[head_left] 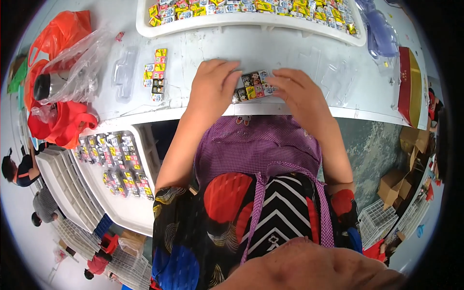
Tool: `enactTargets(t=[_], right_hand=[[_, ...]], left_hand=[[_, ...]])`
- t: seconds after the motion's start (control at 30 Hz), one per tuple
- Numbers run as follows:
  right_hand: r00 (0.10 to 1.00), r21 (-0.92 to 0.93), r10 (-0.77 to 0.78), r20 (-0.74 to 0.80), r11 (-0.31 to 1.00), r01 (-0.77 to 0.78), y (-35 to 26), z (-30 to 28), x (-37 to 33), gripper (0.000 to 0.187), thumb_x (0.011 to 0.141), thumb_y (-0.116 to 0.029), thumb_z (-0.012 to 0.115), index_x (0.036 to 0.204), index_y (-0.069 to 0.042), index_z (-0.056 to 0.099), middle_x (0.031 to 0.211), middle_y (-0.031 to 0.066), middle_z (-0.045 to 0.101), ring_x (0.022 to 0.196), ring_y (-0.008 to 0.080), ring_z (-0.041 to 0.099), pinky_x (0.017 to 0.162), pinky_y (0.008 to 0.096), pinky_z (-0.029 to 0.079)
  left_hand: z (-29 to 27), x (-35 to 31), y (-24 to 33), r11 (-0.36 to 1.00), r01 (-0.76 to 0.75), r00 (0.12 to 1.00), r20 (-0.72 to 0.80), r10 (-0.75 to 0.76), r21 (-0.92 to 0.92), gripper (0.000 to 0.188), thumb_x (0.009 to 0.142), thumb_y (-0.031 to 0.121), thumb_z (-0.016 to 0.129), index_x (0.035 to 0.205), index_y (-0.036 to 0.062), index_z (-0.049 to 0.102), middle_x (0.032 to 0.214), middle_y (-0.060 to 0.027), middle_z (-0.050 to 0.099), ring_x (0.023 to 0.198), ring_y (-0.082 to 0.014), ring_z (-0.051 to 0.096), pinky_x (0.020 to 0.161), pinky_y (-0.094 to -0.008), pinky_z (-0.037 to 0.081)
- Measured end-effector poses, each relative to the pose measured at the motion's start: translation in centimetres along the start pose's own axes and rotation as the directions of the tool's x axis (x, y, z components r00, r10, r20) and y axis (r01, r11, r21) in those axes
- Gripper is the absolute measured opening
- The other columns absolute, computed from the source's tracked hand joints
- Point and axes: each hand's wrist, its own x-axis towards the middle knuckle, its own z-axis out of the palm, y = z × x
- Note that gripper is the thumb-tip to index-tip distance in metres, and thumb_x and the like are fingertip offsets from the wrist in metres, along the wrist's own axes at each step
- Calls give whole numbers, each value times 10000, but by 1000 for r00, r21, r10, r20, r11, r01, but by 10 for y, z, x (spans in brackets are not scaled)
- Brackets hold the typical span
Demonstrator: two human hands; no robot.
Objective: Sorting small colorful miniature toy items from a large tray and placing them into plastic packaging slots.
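In front of me, close to the table's edge, lies a block of small printed boxes [253, 86] in black, yellow, pink and white, set side by side in rows. My left hand [212, 84] is at its left end, fingers bent and thumb against the boxes. From the right, the curled fingertips of my right hand [299, 92] hold the other end. Further left stands a loose group of similar small boxes [158, 72] in uneven columns. Beside it lies a clear plastic blister tray [125, 75].
A white bin [251, 20] heaped with small boxes spans the back. Red bags [63, 121] and a dark-capped bottle [43, 87] sit left; clear plastic shells [379, 29] and a red-gold carton [408, 87] right. Below left, a white tray [140, 217] holds filled packs. Other people work far left.
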Motion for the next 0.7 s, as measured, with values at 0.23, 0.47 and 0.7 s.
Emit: enactTargets(t=[0.23,0.47,0.7], right_hand=[[989,-286,-36,146,955,77,-18,15,-19,382,763,-23,627,1137,-99,622,1244,72,573,876,277,592,742,361,521],[990,-211,-129,-66,971,112,-14,13,-23,418,727,12,647,1126,-108,620,1182,72,604,780,281,594,652,354,528],[989,-108,-4,-149,994,-13,-13,1,-29,306,765,84,654,1041,-47,667,1138,108,615,918,278,614,730,339,534]], left_hand=[[6,18,16,977,-58,996,84,41,206,31,804,60,624,807,33,609,825,-137,615,856,-351,566,757,-422,462],[2,13,21,985,158,974,152,-168,74,53,827,70,591,857,33,567,824,-201,613,826,-395,582,747,-466,456],[-75,-4,-7,967,238,936,-284,-206,85,94,864,97,590,864,4,577,749,-161,628,685,-286,629,638,-364,484]])
